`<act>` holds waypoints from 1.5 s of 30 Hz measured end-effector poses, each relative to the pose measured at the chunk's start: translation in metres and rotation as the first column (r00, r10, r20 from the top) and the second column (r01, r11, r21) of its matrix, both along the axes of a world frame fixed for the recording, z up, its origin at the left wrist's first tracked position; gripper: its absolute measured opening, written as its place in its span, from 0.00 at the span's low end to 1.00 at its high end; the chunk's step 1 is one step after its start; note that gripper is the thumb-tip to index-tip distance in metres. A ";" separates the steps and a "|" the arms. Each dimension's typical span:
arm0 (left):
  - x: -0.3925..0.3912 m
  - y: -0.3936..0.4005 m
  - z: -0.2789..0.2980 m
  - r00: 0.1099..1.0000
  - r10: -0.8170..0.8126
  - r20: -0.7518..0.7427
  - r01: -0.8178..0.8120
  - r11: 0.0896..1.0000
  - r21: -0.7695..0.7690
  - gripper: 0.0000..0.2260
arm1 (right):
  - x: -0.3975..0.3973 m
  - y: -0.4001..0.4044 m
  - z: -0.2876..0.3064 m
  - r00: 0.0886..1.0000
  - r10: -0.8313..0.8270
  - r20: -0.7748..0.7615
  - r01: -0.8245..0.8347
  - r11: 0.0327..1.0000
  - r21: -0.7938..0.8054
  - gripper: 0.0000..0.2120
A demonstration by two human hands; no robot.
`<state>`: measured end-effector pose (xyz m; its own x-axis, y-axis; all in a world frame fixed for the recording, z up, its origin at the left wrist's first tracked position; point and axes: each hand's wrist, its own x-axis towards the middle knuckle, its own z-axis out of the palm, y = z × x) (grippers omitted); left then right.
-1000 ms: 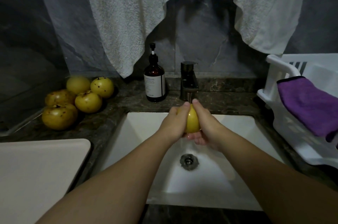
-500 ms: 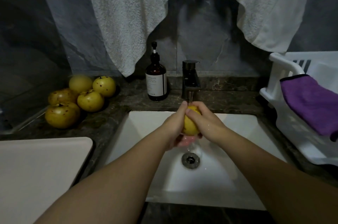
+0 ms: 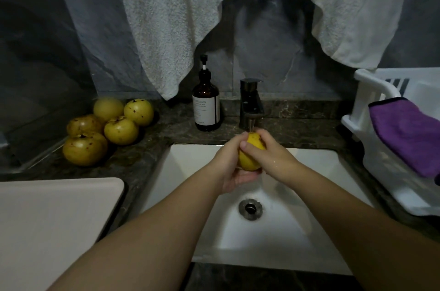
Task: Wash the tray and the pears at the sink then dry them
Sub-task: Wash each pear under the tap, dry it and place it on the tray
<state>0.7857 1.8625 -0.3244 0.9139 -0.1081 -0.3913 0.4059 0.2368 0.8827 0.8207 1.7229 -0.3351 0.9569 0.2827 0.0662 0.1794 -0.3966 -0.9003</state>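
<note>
Both of my hands wrap a yellow pear (image 3: 247,161) under the running tap (image 3: 251,106), above the white sink (image 3: 309,219). My left hand (image 3: 229,162) cups the pear from the left and below. My right hand (image 3: 271,156) grips it from the right, fingers curled over its top. Several more spotted yellow pears (image 3: 104,129) lie in a heap on the dark counter at the left. A pale tray (image 3: 47,224) lies on the counter at the lower left.
A brown pump bottle (image 3: 206,105) stands left of the tap. White towels (image 3: 171,17) hang on the wall above. At the right a white plastic rack (image 3: 371,138) holds a purple cloth (image 3: 409,133). The sink drain (image 3: 250,208) lies below my hands.
My right hand has slid over the top of the pear, and my left hand has dropped lower beneath it. The pear has turned between them under the water.
</note>
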 end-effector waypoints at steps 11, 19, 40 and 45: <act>0.002 0.005 0.000 1.000 0.003 -0.023 -0.007 0.988 -0.155 0.21 | -0.001 -0.004 0.003 0.999 0.003 0.048 0.001 0.997 -0.082 0.37; 0.004 0.000 -0.003 0.999 0.032 -0.019 -0.033 0.997 -0.072 0.23 | 0.001 -0.006 0.001 0.998 0.055 -0.024 -0.056 0.998 -0.025 0.46; 0.004 -0.003 -0.005 0.997 0.075 -0.021 -0.077 0.990 -0.121 0.16 | 0.001 0.016 0.000 0.923 -0.017 -0.385 0.198 0.879 0.435 0.13; 0.006 -0.007 -0.005 0.991 0.132 -0.004 -0.131 0.984 -0.119 0.14 | 0.004 0.022 -0.003 0.925 -0.077 -0.373 0.275 0.813 0.514 0.14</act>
<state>0.7915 1.8552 -0.3294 0.9246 -0.0323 -0.3795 0.3612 0.3909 0.8466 0.8246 1.7450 -0.3383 0.9800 0.1179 -0.1601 -0.1800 0.1840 -0.9663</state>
